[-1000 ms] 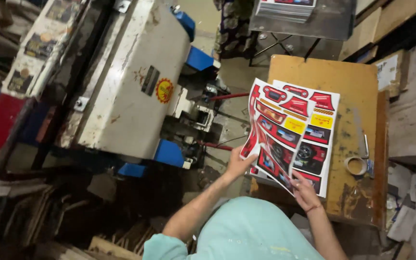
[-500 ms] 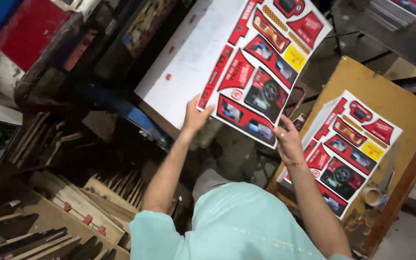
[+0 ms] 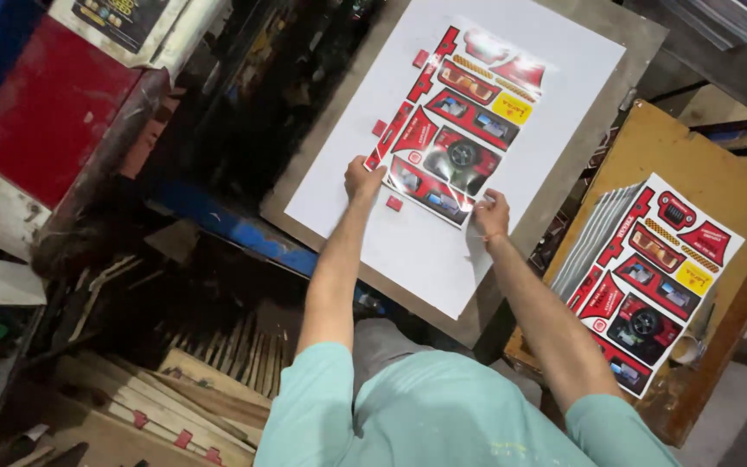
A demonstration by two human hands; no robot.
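Right now both hands press a printed red carton blank (image 3: 458,143) flat against the white sheet (image 3: 555,95) that covers the grey platen board (image 3: 529,251) of the press. The left hand (image 3: 363,182) pinches the blank's near left corner with fingers curled over the edge, and the right hand (image 3: 492,214) grips the near right corner the same way, thumb on top. Small red tabs (image 3: 394,204) sit on the white sheet just beside the blank's left edge and near corner, and they look like register stops. To seat the blank well, it probably pays to slide it squarely against those tabs, keep it flat with no lifted corner, and hold pressure even on both sides so it does not skew. A stack of matching printed blanks (image 3: 650,285) lies on the wooden table (image 3: 719,186) to the right, well apart from the board. A red machine panel (image 3: 49,112) stands at the upper left.
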